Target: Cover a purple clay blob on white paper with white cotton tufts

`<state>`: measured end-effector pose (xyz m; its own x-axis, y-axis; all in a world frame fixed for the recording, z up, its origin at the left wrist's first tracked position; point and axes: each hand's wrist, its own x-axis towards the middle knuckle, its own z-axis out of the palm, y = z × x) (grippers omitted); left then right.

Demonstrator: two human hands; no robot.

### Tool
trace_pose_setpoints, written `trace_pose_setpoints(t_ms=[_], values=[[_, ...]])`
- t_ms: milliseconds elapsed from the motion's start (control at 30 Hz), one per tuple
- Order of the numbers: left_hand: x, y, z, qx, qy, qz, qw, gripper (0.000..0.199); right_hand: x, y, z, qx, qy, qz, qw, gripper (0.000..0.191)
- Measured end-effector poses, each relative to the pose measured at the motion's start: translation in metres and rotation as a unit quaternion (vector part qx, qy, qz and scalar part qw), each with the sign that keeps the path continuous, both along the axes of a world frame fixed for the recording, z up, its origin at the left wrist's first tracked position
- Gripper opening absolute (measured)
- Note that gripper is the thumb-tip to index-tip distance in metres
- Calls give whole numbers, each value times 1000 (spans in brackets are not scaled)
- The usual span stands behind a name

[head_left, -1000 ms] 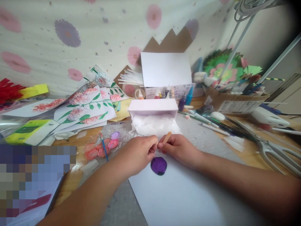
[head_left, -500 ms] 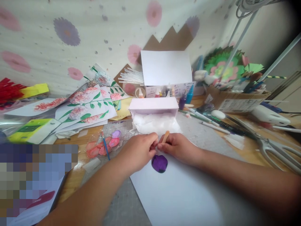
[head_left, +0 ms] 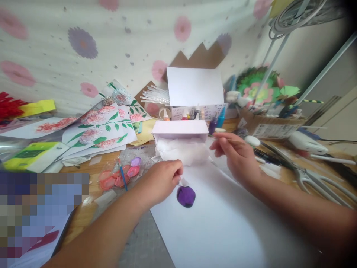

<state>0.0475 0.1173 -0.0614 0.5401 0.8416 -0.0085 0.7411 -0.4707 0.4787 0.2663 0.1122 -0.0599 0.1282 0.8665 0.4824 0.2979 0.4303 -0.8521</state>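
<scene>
A round purple petal-like piece (head_left: 186,196) with dark patches at its edge shows over a sheet of white paper (head_left: 212,230). Just above it, my left hand (head_left: 167,176) is closed in a pinch on a small white tuft (head_left: 183,182), which touches the purple piece. My right hand (head_left: 237,154) is raised to the right of the tissue box, fingers closed around a thin tan stick (head_left: 232,141); its exact kind is unclear. White tissue (head_left: 181,150) spills from the front of the pale pink box (head_left: 180,127).
Left of my left hand lie a petal-shaped paint palette (head_left: 107,182) and a blue paintbrush (head_left: 123,175). Large scissors (head_left: 315,180) rest at the right. Paint bottles (head_left: 213,124) stand behind the box. Flower paintings (head_left: 97,128) and a screen (head_left: 41,219) occupy the left side.
My right hand has moved away from my left, up and to the right, with the stick. A white tuft now shows under my left fingers. The view has shifted slightly.
</scene>
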Motion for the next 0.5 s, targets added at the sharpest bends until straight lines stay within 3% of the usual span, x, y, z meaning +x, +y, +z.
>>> trace_pose_setpoints(t_ms=[100,200,267,400,433,500], values=[[-1,2,3,5,-8,7,1000,11,6,-1,-2,13,-111,-36,993,9],[0,2,4,21,-13,27,999,11,7,-1,-8,57,-242,-31,968,4],[1,1,5,37,-20,36,998,11,6,2,-11,134,-339,3,931,12],[4,-1,7,61,-38,46,996,10,2,14,-13,244,-521,42,817,27],[4,-1,8,66,-47,49,995,9,1,17,-12,248,-535,40,807,26],[5,-2,8,74,-73,58,993,7,-3,19,-8,251,-515,34,819,20]])
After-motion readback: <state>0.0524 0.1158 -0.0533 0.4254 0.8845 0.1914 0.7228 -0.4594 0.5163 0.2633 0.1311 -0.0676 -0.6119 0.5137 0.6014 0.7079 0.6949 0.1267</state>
